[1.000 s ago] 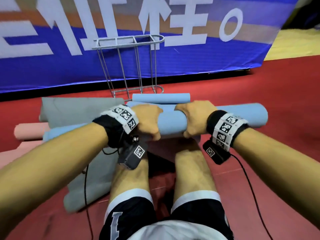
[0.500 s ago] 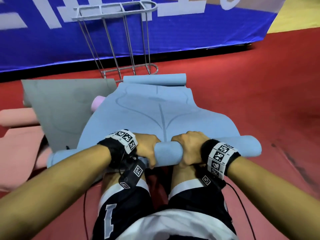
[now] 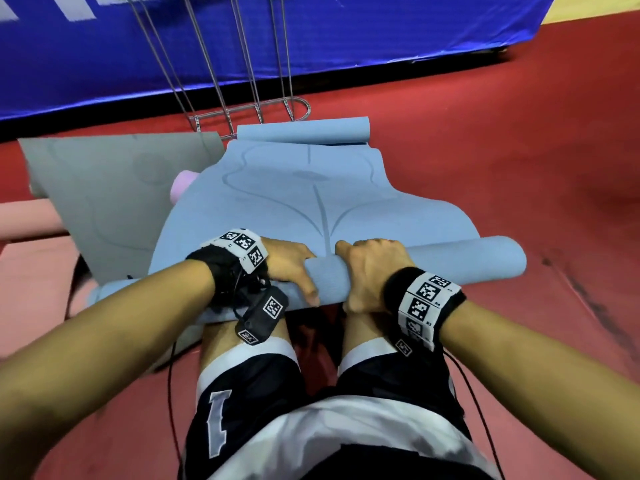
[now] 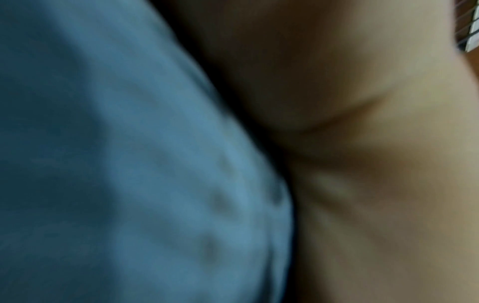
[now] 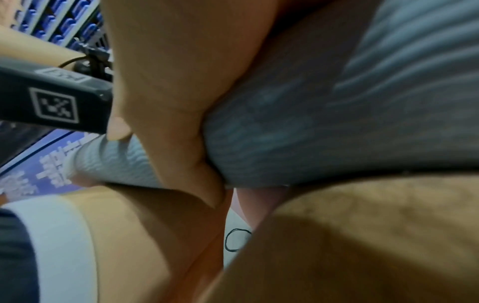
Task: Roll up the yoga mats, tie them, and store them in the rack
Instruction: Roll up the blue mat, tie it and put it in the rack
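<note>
Kneeling on the floor, both my left hand [image 3: 291, 268] and right hand [image 3: 372, 271] grip the partly rolled blue mat [image 3: 301, 202]; untied, rack [image 3: 242, 64] ahead, other mats still flat.

Head cam is bright, evenly lit and mostly sharp, though the wide lens bends the edges a lot. Left wrist view is total mush, way too close to focus. Right wrist view is dim, smeary, shadowed along the bottom.
</note>
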A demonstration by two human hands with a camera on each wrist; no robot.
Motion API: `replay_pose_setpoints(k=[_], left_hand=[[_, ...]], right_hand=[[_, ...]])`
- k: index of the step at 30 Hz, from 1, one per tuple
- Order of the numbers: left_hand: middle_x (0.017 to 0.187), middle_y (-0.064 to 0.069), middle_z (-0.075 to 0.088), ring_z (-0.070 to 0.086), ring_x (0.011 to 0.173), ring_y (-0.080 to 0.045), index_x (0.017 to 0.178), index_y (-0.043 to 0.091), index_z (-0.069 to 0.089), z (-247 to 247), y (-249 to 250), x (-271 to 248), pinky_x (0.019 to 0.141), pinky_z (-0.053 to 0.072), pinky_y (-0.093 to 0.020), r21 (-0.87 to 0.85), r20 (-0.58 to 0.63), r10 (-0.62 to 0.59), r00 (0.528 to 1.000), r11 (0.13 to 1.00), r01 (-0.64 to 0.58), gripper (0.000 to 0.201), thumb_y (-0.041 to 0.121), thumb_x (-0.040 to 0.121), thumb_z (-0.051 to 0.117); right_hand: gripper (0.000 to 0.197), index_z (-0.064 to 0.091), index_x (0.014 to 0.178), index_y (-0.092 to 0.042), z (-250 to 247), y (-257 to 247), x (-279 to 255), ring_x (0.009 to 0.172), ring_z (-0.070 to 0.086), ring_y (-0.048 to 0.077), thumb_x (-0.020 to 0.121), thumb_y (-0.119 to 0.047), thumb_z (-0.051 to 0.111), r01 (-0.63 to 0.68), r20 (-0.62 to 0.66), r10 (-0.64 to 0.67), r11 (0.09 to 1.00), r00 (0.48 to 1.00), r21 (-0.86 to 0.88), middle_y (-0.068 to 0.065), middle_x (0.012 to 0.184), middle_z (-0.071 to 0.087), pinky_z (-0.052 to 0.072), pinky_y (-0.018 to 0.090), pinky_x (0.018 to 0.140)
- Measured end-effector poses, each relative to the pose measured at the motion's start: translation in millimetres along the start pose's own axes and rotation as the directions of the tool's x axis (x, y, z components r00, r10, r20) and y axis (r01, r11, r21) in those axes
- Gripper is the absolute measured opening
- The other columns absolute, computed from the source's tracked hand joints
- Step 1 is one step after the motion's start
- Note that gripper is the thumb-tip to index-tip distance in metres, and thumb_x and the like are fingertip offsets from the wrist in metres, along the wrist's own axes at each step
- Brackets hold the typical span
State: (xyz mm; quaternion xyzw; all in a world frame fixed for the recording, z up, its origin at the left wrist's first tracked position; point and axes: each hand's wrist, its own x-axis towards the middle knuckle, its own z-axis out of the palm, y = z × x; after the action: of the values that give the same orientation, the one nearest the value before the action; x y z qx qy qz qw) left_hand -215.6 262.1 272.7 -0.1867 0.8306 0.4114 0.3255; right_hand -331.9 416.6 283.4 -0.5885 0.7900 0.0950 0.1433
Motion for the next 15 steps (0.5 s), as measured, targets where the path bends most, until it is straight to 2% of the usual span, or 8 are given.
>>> replay_pose_setpoints(k=[2,4,6,8,11,15], left_hand=[[0.087,0.003,0.071,0.067,0.085,-0.016,0.09,0.025,0.067,-0.2,3.0,-9.3,0.084,0.056,-0.038,0.138,-0.125,0.007,0.992,0.99,0.011,0.064,0.073,0.047,0.073],[0.089,0.006,0.064,0.062,0.087,-0.019,0.093,0.029,0.06,5.9,8.5,-18.2,0.076,0.052,-0.036,0.389,-0.274,0.024,0.962,0.917,0.088,0.067,0.08,0.05,0.068],[0.1,0.005,0.059,0.06,0.094,-0.022,0.108,0.028,0.053,21.6,13.4,-22.8,0.07,0.044,-0.034,0.573,-0.401,0.055,0.914,0.793,0.204,0.077,0.077,0.053,0.074],[0.11,0.0,0.059,0.063,0.1,-0.028,0.119,0.024,0.043,40.8,15.5,-22.1,0.068,0.04,-0.036,0.599,-0.479,0.075,0.875,0.757,0.263,0.082,0.066,0.059,0.079],[0.107,0.0,0.062,0.065,0.094,-0.03,0.117,0.024,0.041,40.5,14.5,-17.2,0.068,0.045,-0.036,0.566,-0.501,0.093,0.86,0.787,0.244,0.074,0.054,0.06,0.078],[0.087,0.006,0.059,0.062,0.081,-0.026,0.108,0.031,0.045,15.2,12.6,-12.2,0.072,0.052,-0.035,0.528,-0.394,0.039,0.918,0.828,0.191,0.07,0.053,0.052,0.081]], right_hand=[[0.059,0.041,0.1,-0.029,-4.1,2.0,1.7,0.081,0.061,0.028,0.056,-0.05,0.075,-0.001,0.023,0.001,1.0,1.0,0.013,-0.003,0.086,0.061,0.04,0.034,0.07],[0.06,0.044,0.1,-0.031,-6.9,4.4,3.5,0.074,0.053,0.025,0.054,-0.052,0.077,-0.012,0.058,0.01,0.999,0.998,0.036,-0.007,0.077,0.053,0.039,0.033,0.069],[0.061,0.05,0.1,-0.033,-11.9,7.1,9.1,0.072,0.051,0.023,0.051,-0.054,0.079,-0.018,0.088,0.013,0.998,0.996,0.059,-0.009,0.072,0.048,0.039,0.031,0.069],[0.06,0.053,0.098,-0.033,-14.6,8.1,15.3,0.073,0.053,0.022,0.048,-0.054,0.08,-0.007,0.116,-0.001,0.998,0.993,0.067,-0.01,0.073,0.051,0.039,0.03,0.069],[0.061,0.054,0.098,-0.033,-12.2,10.2,21.0,0.074,0.055,0.022,0.047,-0.054,0.08,-0.003,0.121,-0.007,0.997,0.993,0.083,-0.01,0.076,0.056,0.041,0.03,0.068],[0.068,0.05,0.106,-0.034,-7.1,12.8,23.9,0.08,0.059,0.024,0.049,-0.056,0.079,-0.003,0.093,-0.012,0.988,0.996,0.155,-0.006,0.086,0.059,0.041,0.031,0.068]])
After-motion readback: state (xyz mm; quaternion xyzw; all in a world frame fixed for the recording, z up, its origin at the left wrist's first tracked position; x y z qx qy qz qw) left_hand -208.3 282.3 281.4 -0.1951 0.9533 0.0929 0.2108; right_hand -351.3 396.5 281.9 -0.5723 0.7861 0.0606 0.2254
